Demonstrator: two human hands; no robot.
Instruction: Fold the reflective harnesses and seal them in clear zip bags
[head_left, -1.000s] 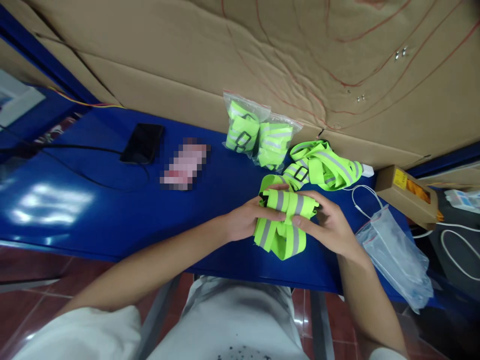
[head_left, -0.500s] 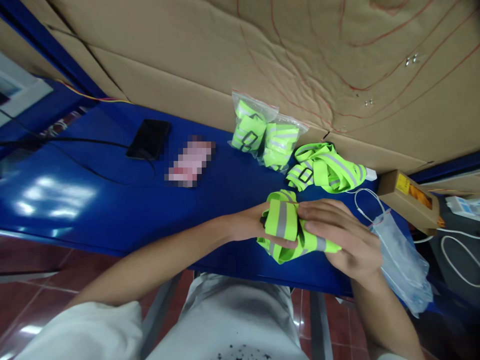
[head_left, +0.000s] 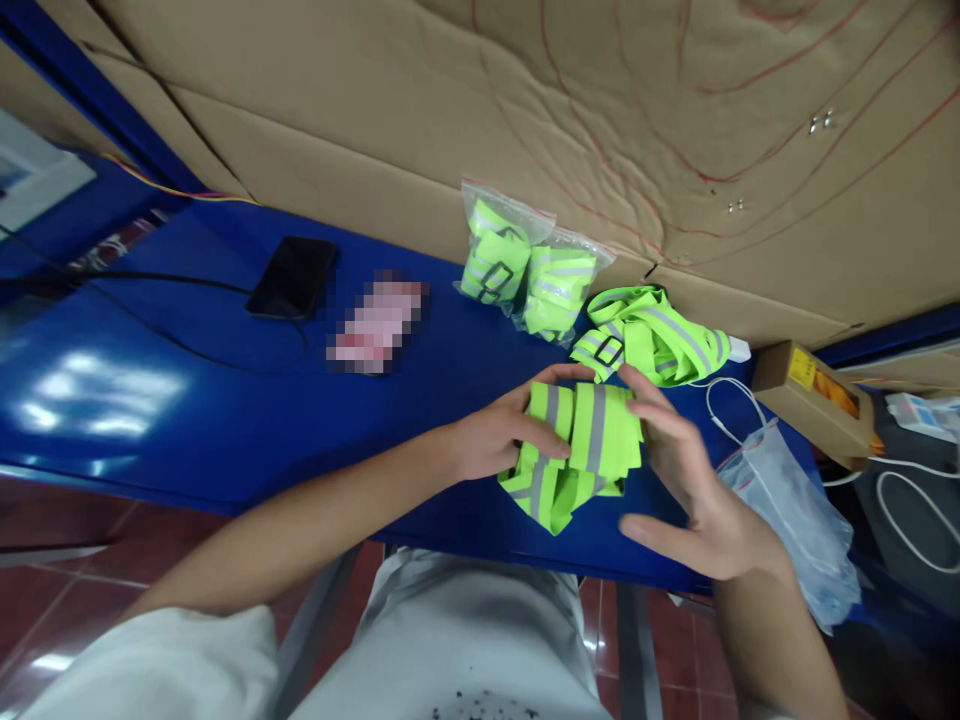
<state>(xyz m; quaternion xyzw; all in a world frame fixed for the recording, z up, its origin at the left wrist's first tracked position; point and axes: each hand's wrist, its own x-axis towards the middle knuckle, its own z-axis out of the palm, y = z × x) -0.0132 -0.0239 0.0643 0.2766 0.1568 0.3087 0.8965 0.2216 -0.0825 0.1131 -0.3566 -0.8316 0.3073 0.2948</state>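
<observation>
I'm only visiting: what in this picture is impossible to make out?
All in the head view:
Far fingertips of the left grip: hidden behind the folded strap.
What the pink item is: blurred into blocks.
Writing on the yellow label of the box: too small.
The rest of the white object at far left: cut off by the picture's edge.

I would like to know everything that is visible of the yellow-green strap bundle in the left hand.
The yellow-green strap bundle looks like flat, flexible fabric webbing with a grey stripe along its middle. It is folded into layers, with looser loops sticking out toward the person. It is over the front part of the blue table; whether it rests there is unclear. The left hand grips its left side, thumb on top. The right hand is spread open beside its right edge; fingertip contact is hard to tell.
</observation>
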